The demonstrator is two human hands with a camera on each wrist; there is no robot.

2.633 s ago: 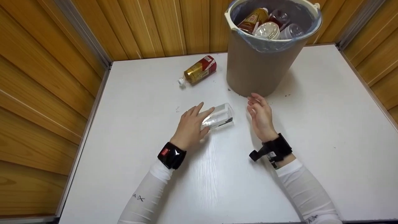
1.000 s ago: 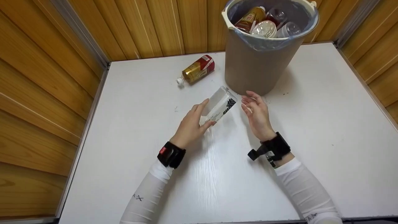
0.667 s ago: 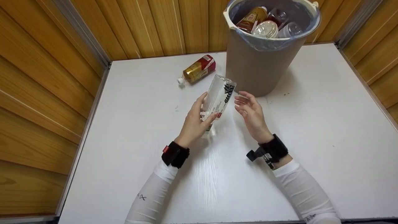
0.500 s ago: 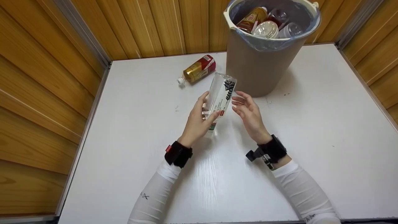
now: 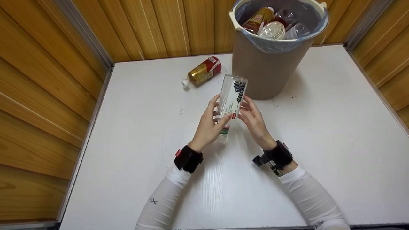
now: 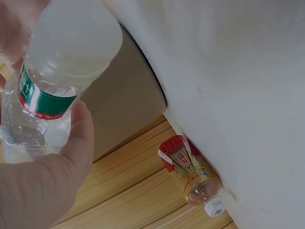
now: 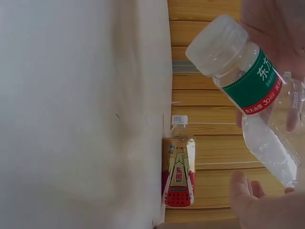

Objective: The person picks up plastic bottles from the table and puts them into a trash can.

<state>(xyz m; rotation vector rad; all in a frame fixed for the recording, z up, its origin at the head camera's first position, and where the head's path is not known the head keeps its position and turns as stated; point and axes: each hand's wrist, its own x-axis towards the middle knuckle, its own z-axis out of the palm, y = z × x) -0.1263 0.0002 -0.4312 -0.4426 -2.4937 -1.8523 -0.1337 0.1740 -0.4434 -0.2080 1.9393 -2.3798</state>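
Observation:
A clear plastic bottle (image 5: 232, 95) with dark print is held tilted over the table, base toward the bin and cap end toward the person. My left hand (image 5: 207, 129) grips it from the left, thumb along the near face. In the left wrist view, its thumb (image 6: 78, 136) lies against the bottle near the green band (image 6: 45, 98). My right hand (image 5: 254, 123) is at the bottle's right side, fingers loosely bent, fingertips right at its wall and partly hidden behind it. The whitish cap (image 7: 217, 43) is on the bottle in the right wrist view.
A gold and red drink bottle (image 5: 204, 71) with a white cap lies on the white table (image 5: 143, 121) behind the hands. The tall brown bin (image 5: 265, 68), lined with a blue bag, stands at the back right with several bottles and cups inside. Wood-panelled walls (image 5: 172, 25) enclose the table.
My left hand has lifted the clear bottle from lying on the table and swung its base up and away. My right hand has moved left to the bottle's side.

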